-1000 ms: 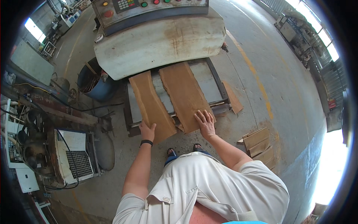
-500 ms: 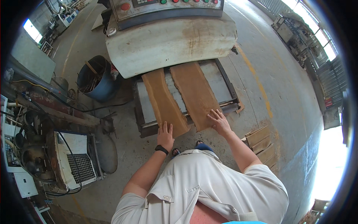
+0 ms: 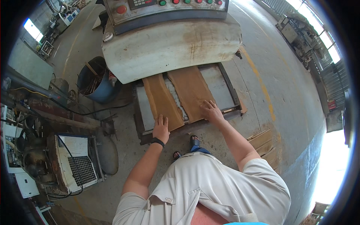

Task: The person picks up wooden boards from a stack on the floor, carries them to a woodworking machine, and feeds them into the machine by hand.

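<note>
While we leaned over the machine's infeed counter [image 3: 144,108], both hands lay flat on the two brown boards. Left hand [image 3: 161,129] sat on the near end of the left board [image 3: 162,101], fingers [image 3: 160,120] straight and close together, palm down, gripping nothing. A dark wristband [image 3: 157,141] sat just behind it. Right hand [image 3: 212,111] pressed on the near end of the right board [image 3: 191,92], fingers [image 3: 205,105] spread wide, also flat and holding nothing.

Both boards ran away from our fingers, far ends under the cream machine hood [image 3: 168,45]. They lay side by side with a narrow strip of counter showing between them. Left board's near end reached the counter's front edge; right board's stopped just short of it.

Beyond the hood, past our fingertips, we saw the control panel [image 3: 165,9] with a red button and a row of coloured ones. Left of the left hand stood a blue barrel [image 3: 95,90] with scrap sticks inside, well apart from the counter. Nearer, on the same side, we had a caged motor unit [image 3: 75,165] with cables. Right of the right hand, a few board offcuts [image 3: 262,144] lay on the concrete floor [image 3: 285,93]. Sandalled feet [image 3: 189,144] showed below the hands, close to the counter's front.
</note>
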Demonstrator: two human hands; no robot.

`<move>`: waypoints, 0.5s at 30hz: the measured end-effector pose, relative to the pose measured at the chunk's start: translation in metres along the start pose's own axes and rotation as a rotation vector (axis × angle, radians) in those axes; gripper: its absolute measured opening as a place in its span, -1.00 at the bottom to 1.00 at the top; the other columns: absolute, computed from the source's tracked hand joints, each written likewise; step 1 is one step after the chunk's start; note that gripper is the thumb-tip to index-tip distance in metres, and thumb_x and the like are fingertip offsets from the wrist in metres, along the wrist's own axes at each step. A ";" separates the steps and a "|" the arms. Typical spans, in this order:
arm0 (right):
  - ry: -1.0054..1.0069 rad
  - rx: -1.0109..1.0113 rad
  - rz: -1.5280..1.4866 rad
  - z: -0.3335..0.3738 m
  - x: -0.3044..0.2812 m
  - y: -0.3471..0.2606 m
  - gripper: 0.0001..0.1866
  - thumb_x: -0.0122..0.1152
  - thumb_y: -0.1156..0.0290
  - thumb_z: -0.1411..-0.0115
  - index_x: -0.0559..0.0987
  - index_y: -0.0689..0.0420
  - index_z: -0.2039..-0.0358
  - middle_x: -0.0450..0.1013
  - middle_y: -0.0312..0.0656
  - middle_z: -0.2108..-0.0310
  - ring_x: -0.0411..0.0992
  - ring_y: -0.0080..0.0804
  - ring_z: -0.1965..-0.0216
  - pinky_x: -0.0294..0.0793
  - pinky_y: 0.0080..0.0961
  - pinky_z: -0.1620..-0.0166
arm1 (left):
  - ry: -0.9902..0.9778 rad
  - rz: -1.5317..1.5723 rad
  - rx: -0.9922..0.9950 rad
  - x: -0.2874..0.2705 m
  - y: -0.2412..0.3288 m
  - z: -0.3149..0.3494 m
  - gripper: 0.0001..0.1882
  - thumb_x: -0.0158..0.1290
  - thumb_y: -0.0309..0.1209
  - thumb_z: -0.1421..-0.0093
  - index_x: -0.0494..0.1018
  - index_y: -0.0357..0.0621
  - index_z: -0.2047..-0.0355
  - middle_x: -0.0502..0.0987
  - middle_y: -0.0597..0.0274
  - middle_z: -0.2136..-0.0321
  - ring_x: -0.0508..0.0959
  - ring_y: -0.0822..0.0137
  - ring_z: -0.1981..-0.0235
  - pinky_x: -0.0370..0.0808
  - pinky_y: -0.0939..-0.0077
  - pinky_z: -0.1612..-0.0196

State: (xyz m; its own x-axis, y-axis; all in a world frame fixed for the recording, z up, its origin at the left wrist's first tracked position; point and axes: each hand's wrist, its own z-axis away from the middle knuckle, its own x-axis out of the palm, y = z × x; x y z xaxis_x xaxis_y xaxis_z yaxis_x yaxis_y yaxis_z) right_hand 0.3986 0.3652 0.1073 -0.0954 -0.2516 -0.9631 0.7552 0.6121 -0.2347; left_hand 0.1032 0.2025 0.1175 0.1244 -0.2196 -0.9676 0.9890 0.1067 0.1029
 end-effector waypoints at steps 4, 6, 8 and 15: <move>0.032 0.006 0.001 -0.029 -0.004 0.001 -0.19 0.44 0.40 0.00 0.37 -0.19 -0.31 0.09 -0.13 -0.42 0.05 0.06 -0.41 0.14 -0.11 -0.38 | -0.053 0.039 -0.058 -0.015 -0.015 -0.033 -0.12 0.32 -0.29 -0.09 0.15 -0.07 -0.37 0.01 -0.03 -0.39 0.04 -0.10 -0.42 0.25 0.19 -0.40; 0.021 0.007 0.043 -0.040 -0.008 0.000 -0.21 0.44 0.37 -0.01 0.38 -0.17 -0.29 0.11 -0.11 -0.40 0.05 0.05 -0.41 0.15 -0.10 -0.38 | -0.061 0.037 -0.062 -0.023 -0.021 -0.048 -0.12 0.32 -0.30 -0.09 0.15 -0.06 -0.38 0.00 -0.02 -0.40 0.03 -0.10 -0.42 0.24 0.19 -0.41; 0.015 0.008 0.035 -0.047 -0.013 -0.001 -0.20 0.45 0.37 0.00 0.38 -0.17 -0.29 0.12 -0.10 -0.39 0.06 0.05 -0.40 0.15 -0.10 -0.38 | -0.139 0.016 -0.074 -0.033 -0.021 -0.061 -0.10 0.32 -0.31 -0.09 0.13 -0.05 -0.39 -0.03 -0.01 -0.41 0.02 -0.10 -0.42 0.24 0.19 -0.42; 0.022 0.019 0.024 -0.082 -0.015 0.001 -0.19 0.49 0.36 0.04 0.40 -0.16 -0.27 0.17 -0.09 -0.36 0.08 0.05 -0.38 0.17 -0.09 -0.36 | -0.114 0.063 -0.073 -0.035 -0.036 -0.086 -0.08 0.34 -0.33 -0.07 0.12 -0.05 -0.39 -0.04 -0.01 -0.41 0.01 -0.09 -0.43 0.23 0.20 -0.43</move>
State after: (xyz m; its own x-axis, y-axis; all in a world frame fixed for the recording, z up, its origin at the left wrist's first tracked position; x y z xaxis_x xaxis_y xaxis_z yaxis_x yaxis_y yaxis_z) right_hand 0.3474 0.4310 0.1106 -0.0912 -0.2207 -0.9711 0.7696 0.6032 -0.2094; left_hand 0.0564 0.2902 0.1274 0.1981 -0.3184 -0.9270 0.9710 0.1929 0.1412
